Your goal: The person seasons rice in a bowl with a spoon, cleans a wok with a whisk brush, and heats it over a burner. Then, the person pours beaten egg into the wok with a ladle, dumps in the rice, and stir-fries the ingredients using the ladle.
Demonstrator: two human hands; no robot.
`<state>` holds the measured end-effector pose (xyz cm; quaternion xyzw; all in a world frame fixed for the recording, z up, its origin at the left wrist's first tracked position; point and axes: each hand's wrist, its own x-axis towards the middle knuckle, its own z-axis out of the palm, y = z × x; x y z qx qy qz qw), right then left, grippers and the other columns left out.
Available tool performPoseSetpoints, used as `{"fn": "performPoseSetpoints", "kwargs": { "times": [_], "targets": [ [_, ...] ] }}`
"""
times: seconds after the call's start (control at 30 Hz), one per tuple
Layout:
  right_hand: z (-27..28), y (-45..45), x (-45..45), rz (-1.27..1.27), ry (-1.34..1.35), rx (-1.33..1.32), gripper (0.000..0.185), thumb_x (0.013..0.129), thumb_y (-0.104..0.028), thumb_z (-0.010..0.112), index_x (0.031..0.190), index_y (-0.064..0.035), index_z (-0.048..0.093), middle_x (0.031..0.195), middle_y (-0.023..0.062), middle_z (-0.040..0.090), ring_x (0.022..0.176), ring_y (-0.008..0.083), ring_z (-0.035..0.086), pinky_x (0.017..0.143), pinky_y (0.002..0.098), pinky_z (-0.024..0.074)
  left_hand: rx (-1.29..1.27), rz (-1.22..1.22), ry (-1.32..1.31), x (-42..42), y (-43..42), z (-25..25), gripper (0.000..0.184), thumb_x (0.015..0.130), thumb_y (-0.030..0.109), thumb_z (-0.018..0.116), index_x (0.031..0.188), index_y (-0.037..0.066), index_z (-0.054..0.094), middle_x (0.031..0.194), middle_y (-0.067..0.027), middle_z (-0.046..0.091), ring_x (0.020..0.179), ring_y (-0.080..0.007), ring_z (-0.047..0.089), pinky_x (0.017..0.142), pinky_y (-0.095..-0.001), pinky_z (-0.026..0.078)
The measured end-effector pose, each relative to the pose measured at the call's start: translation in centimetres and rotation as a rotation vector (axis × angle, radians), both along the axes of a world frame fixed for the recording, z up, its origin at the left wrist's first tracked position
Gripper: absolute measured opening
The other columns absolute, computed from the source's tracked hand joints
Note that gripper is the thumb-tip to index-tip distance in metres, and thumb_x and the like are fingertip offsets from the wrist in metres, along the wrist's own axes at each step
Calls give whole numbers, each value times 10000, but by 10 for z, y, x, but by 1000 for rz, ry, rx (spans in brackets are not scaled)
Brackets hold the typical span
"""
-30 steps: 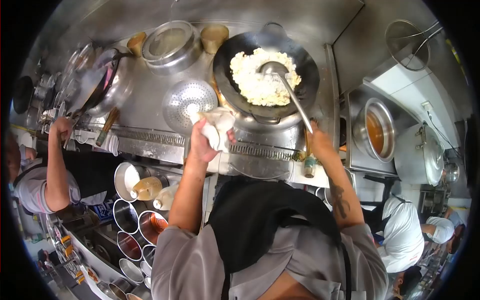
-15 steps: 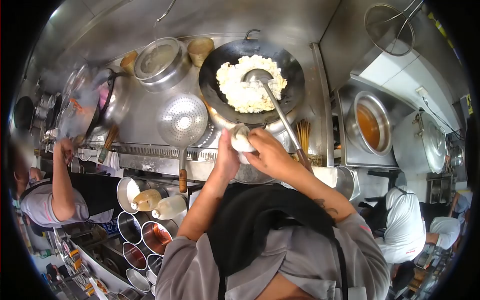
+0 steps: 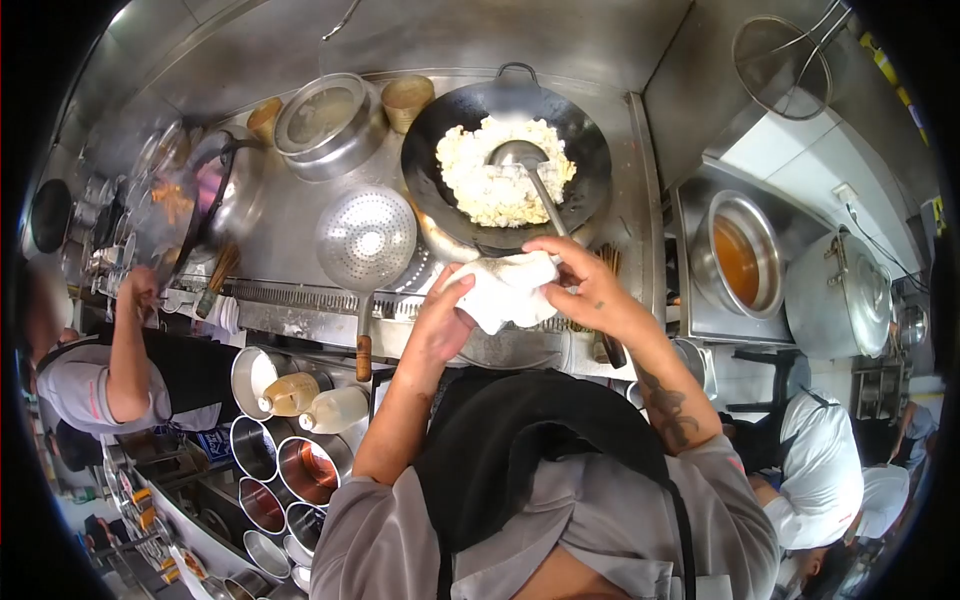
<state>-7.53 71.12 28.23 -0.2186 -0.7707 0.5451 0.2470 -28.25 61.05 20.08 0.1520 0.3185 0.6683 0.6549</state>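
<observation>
Between my two hands, just in front of the wok, is a white cloth (image 3: 500, 293) with a darker smudge along its top. My left hand (image 3: 445, 315) grips its left side, fingers and thumb bent round the fabric. My right hand (image 3: 585, 285) pinches the other end, thumb below and fingers above. Behind the cloth sits a black wok (image 3: 425, 150) holding scrambled egg-like pale yellow food (image 3: 480, 195). A ladle (image 3: 518, 153) rests bowl-down on that food, its handle slanting toward me and partly hidden behind my right hand.
Left of the wok lies a perforated strainer (image 3: 366, 240) with a wooden handle. A lidded metal pot (image 3: 325, 130) stands behind it. To the right is a pot of orange-brown liquid (image 3: 738, 260). A co-worker's arm (image 3: 128, 350) is at a steaming wok on the left. Bottles (image 3: 335, 410) stand lower left.
The cloth was bunched between my hands and is now spread wider. My right hand has moved right and my left hand slightly down and left. The ladle appears unmoved.
</observation>
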Motion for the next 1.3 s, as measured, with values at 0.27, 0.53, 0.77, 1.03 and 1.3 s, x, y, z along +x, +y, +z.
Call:
{"fn": "performPoseSetpoints", "kwargs": {
  "times": [0.27,0.53,0.77,1.03,1.3],
  "targets": [
    [3,-6,1,6,-27,-4,358,876,-53,600,1229,-87,551,1150,50,558,1048,148,537,770,245,468,-15,-41,-41,1,-8,14,248,917,152,597,1135,58,525,1121,-96,622,1051,-226,618,905,-402,511],
    [-3,13,4,-46,78,-224,242,895,-16,503,1130,-55,544,1037,14,577,931,77,552,812,240,451,55,-69,100,9,-14,4,302,897,103,616,1175,58,508,1139,-92,612,1076,-223,601,917,-398,497],
    [13,7,-4,130,80,-205,328,866,51,474,1179,-35,521,1054,18,582,960,72,553,828,231,435,46,-59,-35,4,-22,10,434,848,74,649,1241,30,472,1153,-104,607,1102,-242,590,949,-420,479],
    [20,1,-9,101,99,-296,508,840,66,521,1328,-55,455,1128,49,571,1038,108,536,867,260,451,8,-68,-94,8,-16,0,404,889,80,601,1271,20,487,1171,-120,616,1072,-237,613,915,-407,507],
    [-59,-36,-45,59,2,-342,443,866,27,590,1289,-22,469,1131,69,597,979,109,593,810,257,494,-123,-22,-236,25,-18,-30,374,965,233,501,1280,33,479,1192,-131,596,1104,-215,587,947,-355,468]
  ]
}}
